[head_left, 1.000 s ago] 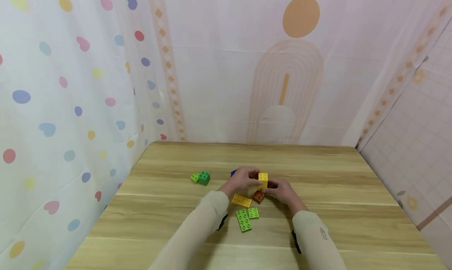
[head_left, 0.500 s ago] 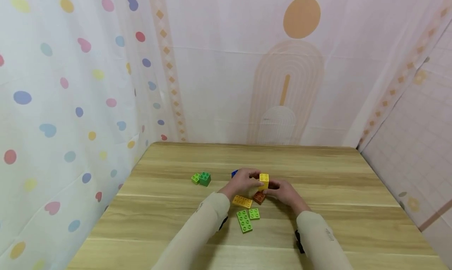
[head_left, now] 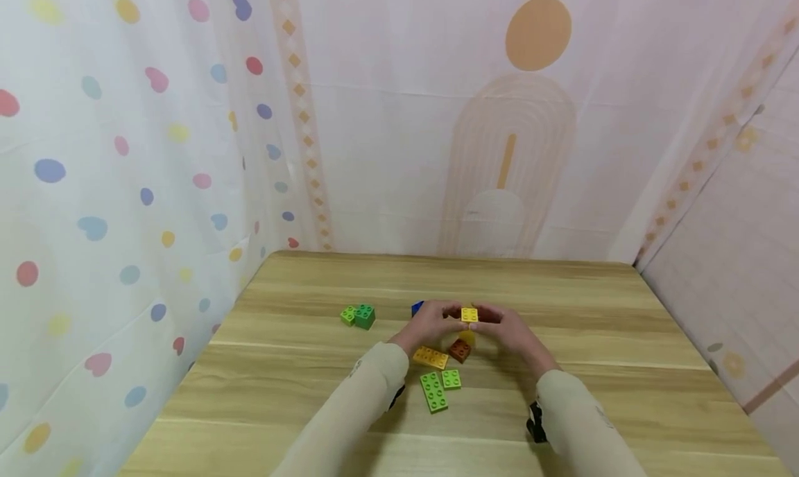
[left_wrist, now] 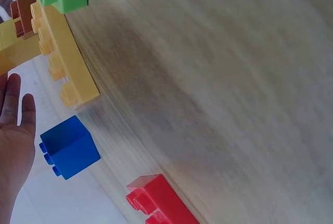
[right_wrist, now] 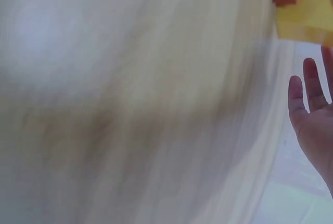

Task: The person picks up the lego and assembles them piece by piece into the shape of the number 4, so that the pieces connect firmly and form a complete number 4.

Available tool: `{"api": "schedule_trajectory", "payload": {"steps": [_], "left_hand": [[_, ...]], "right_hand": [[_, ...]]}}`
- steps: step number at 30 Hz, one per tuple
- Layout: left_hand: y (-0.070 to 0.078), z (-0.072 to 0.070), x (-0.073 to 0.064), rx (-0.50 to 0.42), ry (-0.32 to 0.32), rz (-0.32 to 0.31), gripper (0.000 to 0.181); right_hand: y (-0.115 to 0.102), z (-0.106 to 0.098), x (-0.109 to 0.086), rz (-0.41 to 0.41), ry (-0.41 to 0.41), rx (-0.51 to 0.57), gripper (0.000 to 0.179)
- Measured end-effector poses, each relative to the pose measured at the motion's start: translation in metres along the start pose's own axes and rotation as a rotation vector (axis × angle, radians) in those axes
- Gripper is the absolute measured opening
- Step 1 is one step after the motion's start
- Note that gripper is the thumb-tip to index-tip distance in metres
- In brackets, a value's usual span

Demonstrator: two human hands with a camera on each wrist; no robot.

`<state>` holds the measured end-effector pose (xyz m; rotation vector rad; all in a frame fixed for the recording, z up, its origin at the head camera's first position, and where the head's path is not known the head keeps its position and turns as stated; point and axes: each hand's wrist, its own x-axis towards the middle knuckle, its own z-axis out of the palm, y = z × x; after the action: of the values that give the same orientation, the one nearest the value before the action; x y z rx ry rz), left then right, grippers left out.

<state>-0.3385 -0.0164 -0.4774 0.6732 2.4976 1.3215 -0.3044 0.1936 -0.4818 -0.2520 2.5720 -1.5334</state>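
A yellow brick stack stands between my two hands, behind a small brown brick. My left hand holds its upper part from the left, thumb in front. From the other side my right hand holds it too, the thumb tips nearly meeting. The thumbs cover part of its front. In the left wrist view the yellow stack shows beside the brown brick. The right wrist view shows the yellow stack at the upper right, above my right hand's spread lower fingers.
Nearer lie an orange-yellow plank brick, a long lime brick and a small lime brick. A green brick and another lime brick sit left. Behind my left hand is a blue brick; the left wrist view adds a red brick.
My right hand has risen from the stack's lower part to its upper part, its thumb now close to the left thumb. My left hand keeps its hold with little movement.
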Motion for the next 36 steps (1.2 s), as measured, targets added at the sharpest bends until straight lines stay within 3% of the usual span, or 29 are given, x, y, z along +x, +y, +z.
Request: {"api": "schedule_trajectory", "payload": {"steps": [8,16,21,29,33,36], "left_hand": [[0.002,0.002,0.001,0.004,0.001,-0.025,0.033],[0.009,0.001,0.002,0.049,-0.003,-0.042,0.036],[0.01,-0.003,-0.002,0.008,-0.023,-0.066,0.043],[-0.005,-0.035,-0.015,-0.032,0.126,0.018,0.044],[-0.008,-0.051,-0.03,-0.105,0.136,-0.015,0.045],[-0.013,-0.055,-0.04,-0.143,0.132,-0.039,0.045]], "right_hand": [[-0.003,0.007,0.002,0.02,0.049,0.042,0.045],[0.0,0.01,0.001,0.02,0.055,0.052,0.045],[-0.002,0.008,0.001,0.034,0.051,0.05,0.044],[-0.004,0.007,0.007,0.042,0.052,-0.001,0.046],[-0.005,0.009,0.009,0.062,0.046,0.003,0.045],[-0.006,0.01,0.009,0.067,0.044,0.004,0.045]]}}
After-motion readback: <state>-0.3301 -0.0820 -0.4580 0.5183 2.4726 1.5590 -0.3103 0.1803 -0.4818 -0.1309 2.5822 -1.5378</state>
